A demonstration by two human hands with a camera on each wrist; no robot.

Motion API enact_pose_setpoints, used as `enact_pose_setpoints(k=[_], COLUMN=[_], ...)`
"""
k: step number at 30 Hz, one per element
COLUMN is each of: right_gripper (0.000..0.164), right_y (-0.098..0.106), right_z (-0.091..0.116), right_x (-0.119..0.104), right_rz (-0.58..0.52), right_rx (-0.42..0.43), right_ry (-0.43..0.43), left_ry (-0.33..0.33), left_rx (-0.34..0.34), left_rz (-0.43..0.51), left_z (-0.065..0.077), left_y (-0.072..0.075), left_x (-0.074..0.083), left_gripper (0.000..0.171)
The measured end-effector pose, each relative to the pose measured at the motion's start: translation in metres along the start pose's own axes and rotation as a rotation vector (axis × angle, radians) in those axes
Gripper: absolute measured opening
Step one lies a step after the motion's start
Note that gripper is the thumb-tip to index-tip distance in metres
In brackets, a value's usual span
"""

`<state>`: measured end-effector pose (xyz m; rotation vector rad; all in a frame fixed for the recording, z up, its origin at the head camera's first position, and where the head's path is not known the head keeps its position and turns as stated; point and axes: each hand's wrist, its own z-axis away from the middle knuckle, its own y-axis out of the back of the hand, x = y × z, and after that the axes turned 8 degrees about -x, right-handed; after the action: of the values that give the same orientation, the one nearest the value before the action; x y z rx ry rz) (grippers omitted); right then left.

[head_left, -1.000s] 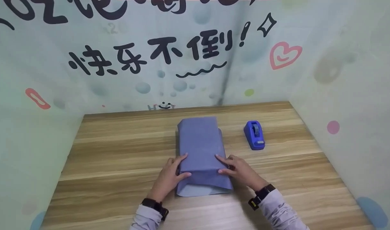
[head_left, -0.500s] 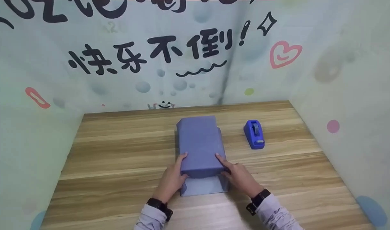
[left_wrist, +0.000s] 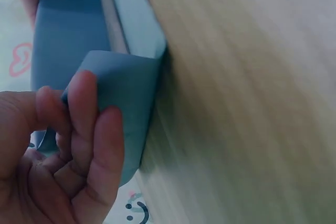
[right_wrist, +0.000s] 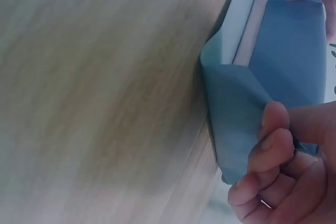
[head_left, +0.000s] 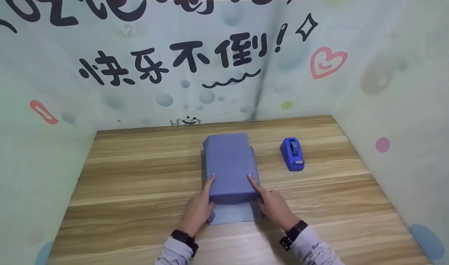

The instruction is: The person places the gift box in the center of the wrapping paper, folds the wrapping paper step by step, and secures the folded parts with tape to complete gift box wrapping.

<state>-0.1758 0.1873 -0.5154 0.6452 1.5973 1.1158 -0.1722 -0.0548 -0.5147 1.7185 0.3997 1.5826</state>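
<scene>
A box-shaped parcel in blue wrapping paper (head_left: pixel 230 165) lies lengthwise on the wooden table. At its near end the upper paper is folded down, and a paler paper flap (head_left: pixel 236 213) spreads towards me on the table. My left hand (head_left: pixel 195 211) holds the near left corner, index finger stretched along the top edge. Its other fingers (left_wrist: pixel 105 145) curl at the paper's side fold. At the opposite corner my right hand (head_left: pixel 278 206) holds likewise, its fingertips (right_wrist: pixel 270 150) at the side fold. Between the folds shows a pale strip (right_wrist: pixel 252 27) at the parcel's end.
A blue tape dispenser (head_left: pixel 293 154) stands on the table (head_left: pixel 136 184) to the right of the parcel. Behind the table hangs a printed backdrop (head_left: pixel 143 103) with dark lettering, and a pale wall (head_left: pixel 405 121) rises along the right side.
The upper paper overhanging the near end has been folded down and in, baring the pale lower flap. Both thumbs have moved down from the top to the near end's sides.
</scene>
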Motion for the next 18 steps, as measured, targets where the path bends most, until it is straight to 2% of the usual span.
enact_pose_setpoints(k=[5,8,10,13,16,18], right_gripper=[0.088,0.091,0.091,0.091,0.090,0.089], right_y=[0.000,0.000,0.000,0.001,0.003,0.004], right_z=[0.002,0.003,0.003,0.004,0.004,0.004], right_x=[0.001,0.002,0.003,0.004,0.005,0.006], right_rz=[0.013,0.012,0.021,0.035,0.028,0.020], right_rx=[-0.047,-0.060,-0.061,-0.073,-0.096,-0.115], right_ry=[0.001,0.017,0.033,0.050,0.054,0.060], left_ry=[-0.009,0.019,-0.005,-0.127,-0.281,-0.345], left_rx=[0.057,0.131,0.196,0.236,0.194,0.154], left_rz=[-0.208,-0.401,-0.529,-0.646,-0.638,-0.646], left_z=[0.004,0.001,-0.004,-0.016,-0.030,-0.040], left_y=[-0.001,-0.001,-0.002,-0.005,-0.011,-0.016], left_x=[0.003,0.009,0.014,0.020,0.025,0.027], left_gripper=[0.087,0.086,0.082,0.079,0.072,0.069])
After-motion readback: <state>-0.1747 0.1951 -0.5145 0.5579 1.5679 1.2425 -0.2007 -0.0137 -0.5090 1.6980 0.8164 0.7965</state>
